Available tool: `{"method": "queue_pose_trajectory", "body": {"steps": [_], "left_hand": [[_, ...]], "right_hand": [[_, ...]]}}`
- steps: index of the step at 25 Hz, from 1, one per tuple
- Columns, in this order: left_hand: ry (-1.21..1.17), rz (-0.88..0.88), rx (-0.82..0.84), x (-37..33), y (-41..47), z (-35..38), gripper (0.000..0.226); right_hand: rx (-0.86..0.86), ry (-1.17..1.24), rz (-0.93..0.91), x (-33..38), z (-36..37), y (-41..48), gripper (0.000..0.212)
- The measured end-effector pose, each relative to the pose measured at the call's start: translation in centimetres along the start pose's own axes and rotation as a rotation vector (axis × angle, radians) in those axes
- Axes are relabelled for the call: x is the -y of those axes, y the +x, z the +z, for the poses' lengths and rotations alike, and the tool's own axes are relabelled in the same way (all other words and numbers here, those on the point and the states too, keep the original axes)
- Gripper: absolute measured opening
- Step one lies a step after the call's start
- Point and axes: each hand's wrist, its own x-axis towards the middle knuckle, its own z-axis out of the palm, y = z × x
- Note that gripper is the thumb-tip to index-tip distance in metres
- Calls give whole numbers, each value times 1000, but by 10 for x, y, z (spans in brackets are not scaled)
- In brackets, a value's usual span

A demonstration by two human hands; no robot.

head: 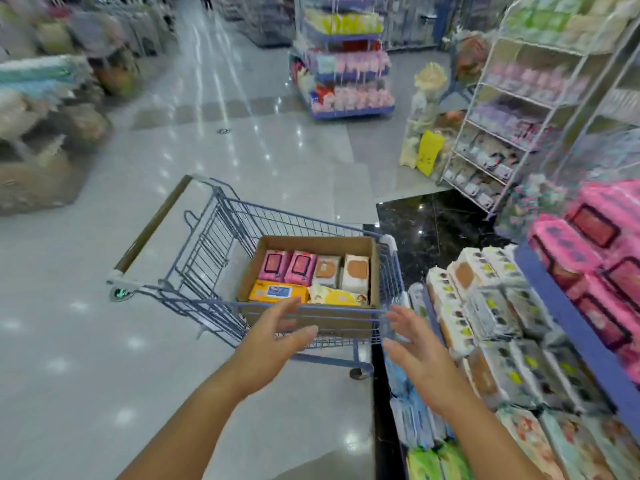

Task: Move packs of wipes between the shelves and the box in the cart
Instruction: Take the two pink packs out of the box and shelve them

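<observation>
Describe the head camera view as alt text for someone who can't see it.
A person's empty left hand and right hand reach, fingers open, toward a blue shopping cart holding a cardboard box with six packs of wipes in a shop aisle. Shelves stacked with more packs stand to the right.

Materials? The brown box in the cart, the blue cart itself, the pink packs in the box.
Open brown box: likely cardboard, matte tan, raw cut edges. Blue wire cart: metal rod grid, apparently painted or coated; even blue colour, thin straight wires. Two pink packs: probably soft plastic film, printed, faint sheen; blur leaves it open.
</observation>
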Motion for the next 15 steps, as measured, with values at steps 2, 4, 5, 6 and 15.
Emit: {"method": "queue_pose_trajectory", "body": {"steps": [2,4,5,6,15], "left_hand": [[-14,-29,-32,1,38,-23,99],[-28,-62,-59,9,82,-45,84],[-30,-77,-56,16,109,-56,80],[-26,-91,-49,24,134,-68,78],[54,-360,78,113,323,-144,71]], "right_hand": [[47,15,19,8,10,52,56],[92,8,25,10,21,102,57],[106,11,36,9,28,130,62],[103,18,46,7,35,157,70],[104,-28,351,-48,112,343,53]]}}
